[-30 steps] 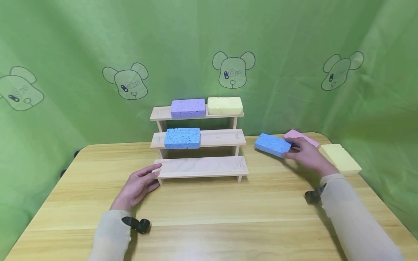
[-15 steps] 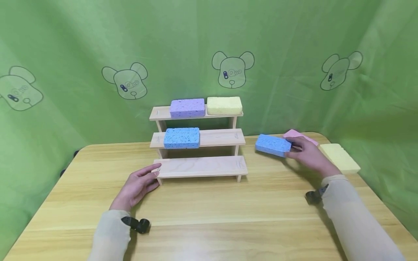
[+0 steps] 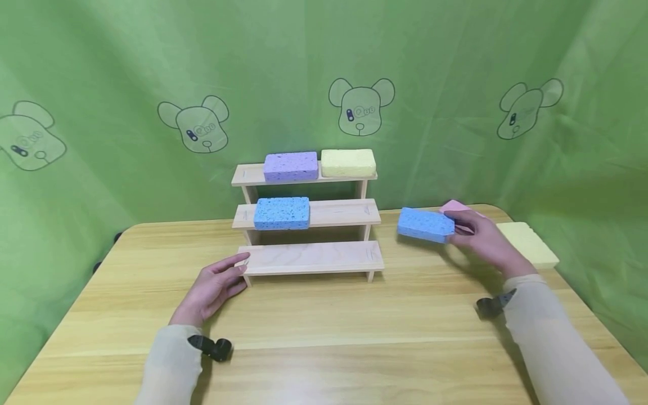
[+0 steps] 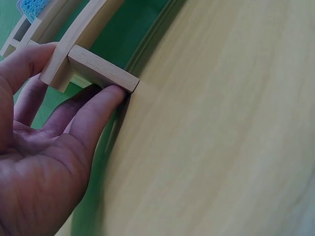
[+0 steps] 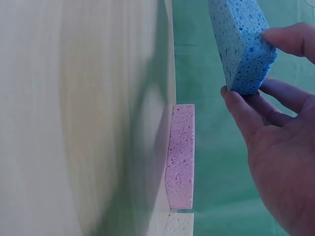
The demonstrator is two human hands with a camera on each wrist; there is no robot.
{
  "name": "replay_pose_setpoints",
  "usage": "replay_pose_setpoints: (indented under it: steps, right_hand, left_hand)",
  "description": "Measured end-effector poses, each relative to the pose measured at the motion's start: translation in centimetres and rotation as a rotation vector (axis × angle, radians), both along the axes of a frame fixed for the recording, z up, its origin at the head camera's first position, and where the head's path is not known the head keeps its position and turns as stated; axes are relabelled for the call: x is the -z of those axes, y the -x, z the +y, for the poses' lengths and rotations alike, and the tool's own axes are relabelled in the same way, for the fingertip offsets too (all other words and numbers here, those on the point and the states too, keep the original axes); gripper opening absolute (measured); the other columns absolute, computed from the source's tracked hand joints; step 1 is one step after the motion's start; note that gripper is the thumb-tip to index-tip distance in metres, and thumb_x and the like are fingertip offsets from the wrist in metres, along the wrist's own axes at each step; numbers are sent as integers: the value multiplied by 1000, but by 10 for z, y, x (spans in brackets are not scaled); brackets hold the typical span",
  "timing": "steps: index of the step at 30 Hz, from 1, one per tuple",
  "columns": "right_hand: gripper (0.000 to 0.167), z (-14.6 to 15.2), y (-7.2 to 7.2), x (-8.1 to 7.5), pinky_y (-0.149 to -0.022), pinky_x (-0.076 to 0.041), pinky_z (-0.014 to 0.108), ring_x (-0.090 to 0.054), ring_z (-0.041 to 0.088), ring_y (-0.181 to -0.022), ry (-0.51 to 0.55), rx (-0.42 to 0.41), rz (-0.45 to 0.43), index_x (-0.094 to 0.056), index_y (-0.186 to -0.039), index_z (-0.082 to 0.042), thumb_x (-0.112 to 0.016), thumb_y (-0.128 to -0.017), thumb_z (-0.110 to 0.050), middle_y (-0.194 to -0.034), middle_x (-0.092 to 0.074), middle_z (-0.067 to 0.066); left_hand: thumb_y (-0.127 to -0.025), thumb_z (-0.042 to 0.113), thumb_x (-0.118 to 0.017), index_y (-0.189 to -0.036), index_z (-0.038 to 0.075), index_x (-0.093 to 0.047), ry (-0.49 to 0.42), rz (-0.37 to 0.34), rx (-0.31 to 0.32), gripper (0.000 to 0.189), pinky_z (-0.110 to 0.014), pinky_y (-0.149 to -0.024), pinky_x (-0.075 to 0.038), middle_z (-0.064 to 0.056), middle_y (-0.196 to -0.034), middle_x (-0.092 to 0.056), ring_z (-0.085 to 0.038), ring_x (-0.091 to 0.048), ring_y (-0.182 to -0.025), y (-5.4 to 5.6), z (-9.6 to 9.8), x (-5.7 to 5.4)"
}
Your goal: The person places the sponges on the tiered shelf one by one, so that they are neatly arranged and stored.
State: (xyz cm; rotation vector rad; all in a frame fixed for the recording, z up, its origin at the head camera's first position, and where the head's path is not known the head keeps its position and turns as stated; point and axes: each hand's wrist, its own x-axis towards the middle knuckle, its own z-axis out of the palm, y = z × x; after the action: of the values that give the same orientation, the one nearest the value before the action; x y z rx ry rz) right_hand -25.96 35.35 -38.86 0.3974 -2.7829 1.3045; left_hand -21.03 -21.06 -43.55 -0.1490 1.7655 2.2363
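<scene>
My right hand (image 3: 481, 236) pinches a blue sponge (image 3: 425, 224) by its right end, above the table at the right of a three-step wooden shelf (image 3: 314, 257). In the right wrist view the thumb presses one face of the blue sponge (image 5: 243, 46) and the fingers support the other side. My left hand (image 3: 215, 289) grips the left end of the shelf's lowest step, with fingers around the board and its leg (image 4: 103, 69) in the left wrist view. A second blue sponge (image 3: 282, 214) lies on the middle step. A purple sponge (image 3: 291, 167) and a yellow one (image 3: 348, 163) sit on the top step.
Behind the right hand lies a pink sponge (image 5: 181, 157), partly hidden in the head view. Beside it, near the table's right edge, is another yellow sponge (image 3: 529, 244). A green curtain (image 3: 273, 67) surrounds the wooden table (image 3: 324, 349) at the back and sides.
My right hand has shifted slightly to the right with the blue sponge, which now shows more of its shadow below. The left hand stays put on the shelf.
</scene>
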Motion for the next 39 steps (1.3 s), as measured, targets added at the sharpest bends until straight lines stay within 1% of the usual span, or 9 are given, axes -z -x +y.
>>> replay_pose_setpoints:
  steps: [5, 13, 15, 18, 22, 26, 30, 33, 39]
  right_hand:
    - [65, 3, -2, -2, -90, -40, 6, -44, 46, -127, 24, 2, -19, -39, -145, 7, -69, -90, -6, -147, -36, 30]
    - [62, 2, -9, -7, -89, -43, 7, -44, 47, -126, 61, -13, -9, -40, -146, 6, -68, -91, -7, -150, -32, 27]
    - [61, 0, -11, -10, -89, -43, 7, -46, 43, -125, 63, -13, 11, -41, -145, 5, -68, -92, -7, -149, -34, 26]
    - [59, -2, -13, -13, -89, -43, 7, -51, 27, -122, 59, -14, 48, -43, -144, 6, -67, -91, -6, -148, -36, 26]
    - [56, -6, -15, -17, -90, -44, 9, -51, 8, -118, 84, -27, 75, -46, -142, 6, -67, -91, -4, -151, -34, 24]
    - [54, -10, -16, -19, -94, -44, 12, -49, 1, -119, 118, -36, 99, -47, -140, 7, -66, -90, 2, -150, -36, 21]
    - [53, -12, -17, -22, -97, -42, 12, -48, -3, -117, 120, -27, 117, -49, -139, 7, -66, -89, 5, -146, -40, 21]
    - [53, -11, -18, -25, -98, -42, 12, -49, -3, -117, 115, -30, 138, -49, -139, 6, -67, -89, 4, -143, -43, 22]
    - [53, -6, -18, -29, -95, -43, 11, -50, -2, -114, 123, -11, 140, -49, -140, 5, -66, -90, 3, -137, -48, 16]
  left_hand:
    - [-95, 8, -66, -136, 8, -59, -8, 0, -6, 42, -36, -97, -51, -17, -141, -47, -20, -61, -111, -1, 0, -1]
    - [-95, 9, -65, -141, 3, -52, 0, -2, 2, 48, -37, -99, -50, -19, -145, -43, -21, -60, -114, -2, -2, -1]
    - [-96, 9, -64, -141, 2, -51, 3, 0, 1, 48, -37, -99, -49, -19, -144, -44, -21, -59, -114, -2, -2, -1]
    - [-96, 9, -64, -141, 2, -51, 0, 0, 4, 48, -37, -99, -49, -18, -143, -45, -20, -59, -114, -2, -2, -1]
    - [-96, 8, -64, -141, 3, -52, -6, -2, 4, 47, -37, -98, -50, -18, -142, -46, -20, -60, -113, -2, -1, -1]
    - [-96, 9, -64, -141, 3, -52, -4, -4, 3, 47, -36, -98, -50, -18, -143, -45, -20, -60, -113, -2, -1, -1]
    - [-96, 9, -64, -141, 3, -52, 2, -6, 1, 47, -37, -98, -50, -20, -145, -43, -21, -59, -114, -2, -1, 0]
    - [-96, 9, -64, -142, 3, -51, 0, -6, 2, 48, -37, -99, -49, -21, -147, -41, -22, -59, -116, -1, 0, 0]
    - [-95, 7, -64, -142, 5, -51, -12, -22, -5, 49, -37, -99, -49, -19, -149, -39, -23, -59, -116, 0, 1, -2]
